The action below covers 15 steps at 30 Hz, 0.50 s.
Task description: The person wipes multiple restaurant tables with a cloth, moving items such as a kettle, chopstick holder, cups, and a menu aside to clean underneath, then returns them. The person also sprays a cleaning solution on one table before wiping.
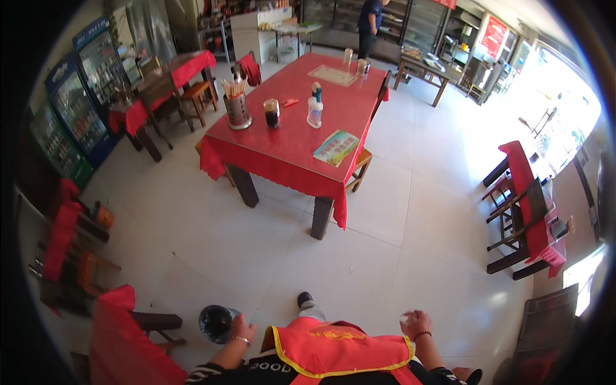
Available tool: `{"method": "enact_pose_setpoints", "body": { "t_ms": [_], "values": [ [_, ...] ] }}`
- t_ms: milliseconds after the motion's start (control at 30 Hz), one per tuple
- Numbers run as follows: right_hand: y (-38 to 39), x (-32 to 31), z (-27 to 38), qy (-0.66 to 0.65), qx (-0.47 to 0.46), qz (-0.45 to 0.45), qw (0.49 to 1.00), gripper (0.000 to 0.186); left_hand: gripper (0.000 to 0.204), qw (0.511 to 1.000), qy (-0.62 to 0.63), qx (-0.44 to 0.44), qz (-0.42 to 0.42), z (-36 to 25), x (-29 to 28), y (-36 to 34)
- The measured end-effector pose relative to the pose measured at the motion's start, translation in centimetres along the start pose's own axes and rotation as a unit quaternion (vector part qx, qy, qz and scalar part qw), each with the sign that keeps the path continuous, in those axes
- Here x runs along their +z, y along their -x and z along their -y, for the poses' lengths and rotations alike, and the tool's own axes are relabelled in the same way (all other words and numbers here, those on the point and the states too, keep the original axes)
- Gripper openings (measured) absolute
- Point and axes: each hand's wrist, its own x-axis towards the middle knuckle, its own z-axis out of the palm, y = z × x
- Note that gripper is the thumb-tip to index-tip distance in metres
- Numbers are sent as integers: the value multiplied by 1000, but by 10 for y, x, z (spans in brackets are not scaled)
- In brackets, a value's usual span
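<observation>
At lower left, a black bin [203, 323] is showing just beside the left hand [242, 329], its fingers' opening and hold unclear; the right hand [418, 324] is keeping its fingers curled, closure and contents unclear. Red-covered bench [292, 144]: chopstick holder [239, 114], dark jar [272, 117], clear bottle [314, 115] are standing, apparently set out; completion and remainder are showing no clear sign.

The big table [285, 144] was smooth and glossy on top, its cloth [276, 169] matt; on it were a shiny metal canister [239, 115], clear plastic bottle [314, 115] and glossy sheet [337, 148]; beside it, a wooden stool [363, 162]; before it, a shiny container [206, 324]
</observation>
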Motion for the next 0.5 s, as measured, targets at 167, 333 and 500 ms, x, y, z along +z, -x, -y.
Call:
{"method": "enact_pose_setpoints", "body": {
  "t_ms": [167,333,500],
  "values": [
    [-129,-51,122,-2,-146,-104,984,28,70,999,6,15,-46,-51,-22,-139],
    [-244,-76,303,-105,-353,-225,902,32,75,960,121,116,-224,-166,-79,-316],
    [-334,-72,479,-43,-562,-183,806,39,86,917,200,152,-309,-292,-127,-436]
  ]
}}
